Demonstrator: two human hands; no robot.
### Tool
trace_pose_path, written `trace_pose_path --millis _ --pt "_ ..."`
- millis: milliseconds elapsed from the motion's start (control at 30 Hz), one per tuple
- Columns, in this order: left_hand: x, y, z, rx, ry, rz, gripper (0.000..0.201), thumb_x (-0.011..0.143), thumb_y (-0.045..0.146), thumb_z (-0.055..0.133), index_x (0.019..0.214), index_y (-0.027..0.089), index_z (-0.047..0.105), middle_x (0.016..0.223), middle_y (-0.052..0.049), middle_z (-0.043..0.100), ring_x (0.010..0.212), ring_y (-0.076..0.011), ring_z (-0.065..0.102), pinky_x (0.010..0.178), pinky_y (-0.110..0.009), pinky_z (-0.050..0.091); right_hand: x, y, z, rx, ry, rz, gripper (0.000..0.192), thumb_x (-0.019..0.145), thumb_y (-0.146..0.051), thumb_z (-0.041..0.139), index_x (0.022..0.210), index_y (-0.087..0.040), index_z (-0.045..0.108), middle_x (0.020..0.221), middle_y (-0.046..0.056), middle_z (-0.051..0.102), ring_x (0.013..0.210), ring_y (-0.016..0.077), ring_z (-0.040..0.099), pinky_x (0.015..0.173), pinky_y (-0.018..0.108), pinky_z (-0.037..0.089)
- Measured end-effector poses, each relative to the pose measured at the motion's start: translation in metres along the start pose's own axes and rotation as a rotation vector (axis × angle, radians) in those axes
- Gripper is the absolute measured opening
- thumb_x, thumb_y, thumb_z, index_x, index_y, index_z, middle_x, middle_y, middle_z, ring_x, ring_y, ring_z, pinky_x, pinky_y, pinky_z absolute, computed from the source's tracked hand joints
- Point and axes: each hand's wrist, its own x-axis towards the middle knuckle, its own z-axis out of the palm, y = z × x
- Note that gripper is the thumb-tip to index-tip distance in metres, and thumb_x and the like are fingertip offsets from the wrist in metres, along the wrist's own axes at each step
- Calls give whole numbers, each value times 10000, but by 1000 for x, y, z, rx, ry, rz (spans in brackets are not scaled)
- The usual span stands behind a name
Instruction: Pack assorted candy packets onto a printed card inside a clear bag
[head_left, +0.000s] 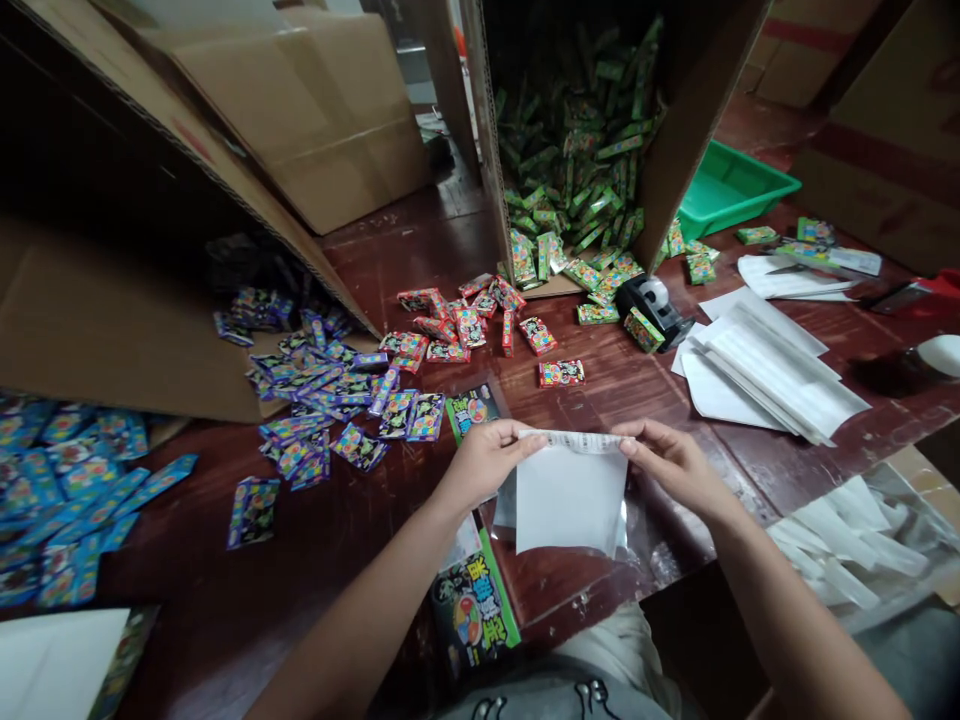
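Note:
My left hand [496,455] and my right hand [664,462] are closed on the two upper corners of a white paper sheet [571,500]. Along its top edge, between my thumbs, runs a narrow strip with small dark print. Clear plastic [637,525] shows behind and beside the sheet; whether it is joined to the sheet I cannot tell. A black and green printed card [474,605] lies below my left wrist. Another printed card [476,405] shows just above my left hand. A small red candy box [561,373] lies beyond the sheet.
Purple boxes [330,385], red boxes [450,330] and blue packets [67,490] lie in heaps. Green boxes [592,215] spill from an upright carton [701,150]. A tape dispenser [652,308], white papers [765,365], a green tray [739,185] and a bin of paper strips [855,530] are at right.

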Motion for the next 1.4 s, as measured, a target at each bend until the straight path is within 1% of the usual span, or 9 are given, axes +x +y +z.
trace_pose_path --millis 100,233,400,533,733,900,1067,1233,1400 --pt "1 -3 3 33 -6 26 504 727 609 876 879 136 792 828 -69 749 716 -163 626 665 -256 467 17 -10 -8 -122 -107 -52 513 862 -599 795 1184 -202 754 1203 102 762 1070 244 706 912 350 556" --pt "3 -7 7 66 -41 77 398 820 515 828 928 137 769 836 -58 727 732 -156 617 660 -248 459 36 -16 -3 -281 -296 -116 364 901 -546 771 974 -189 775 951 56 757 875 199 681 776 302 511" --pt "7 -12 6 40 -27 171 364 852 426 815 1084 161 725 957 -50 724 870 -166 646 767 -250 485 41 -7 12 -233 -206 -141 362 908 -532 759 857 -180 696 819 18 695 736 143 596 663 251 458" --pt "14 -14 2 45 -45 107 418 873 552 777 908 140 712 854 -41 698 766 -151 602 711 -254 462 43 -7 9 -185 -258 -28 484 918 -648 701 811 -177 708 742 8 674 673 142 573 589 244 432" --pt "25 -10 -1 45 -13 71 532 787 654 821 841 133 724 807 -40 698 726 -144 582 692 -252 443 59 -8 -32 -169 -174 37 649 936 -773 591 1147 -194 793 1111 94 795 950 222 714 910 371 561" --pt "41 -19 4 -19 -3 10 583 700 674 871 877 131 751 858 -65 744 736 -159 622 695 -261 470 69 -6 -40 -255 -356 -101 496 894 -647 735 1026 -172 794 979 73 779 905 205 703 843 336 564" --pt "49 -20 8 143 27 32 518 812 651 769 840 135 746 813 -79 736 717 -192 631 668 -287 453 58 -11 -35 -352 -230 -259 368 940 -574 713 889 -214 775 908 70 742 845 208 677 779 345 545" --pt "-5 -2 -47 591 287 299 567 796 473 895 1264 196 733 1307 -127 710 1177 -309 623 1053 -414 456 32 -12 -50 -333 85 -310 247 882 -542 814 882 -299 767 884 88 718 828 244 661 783 416 515" --pt "-97 -31 -96 779 237 101 160 883 265 782 1031 205 788 1085 -91 767 1039 -287 654 1051 -465 448 10 -22 -3 -207 -139 -305 180 884 -485 825 976 -345 759 869 81 689 781 226 662 685 373 536"
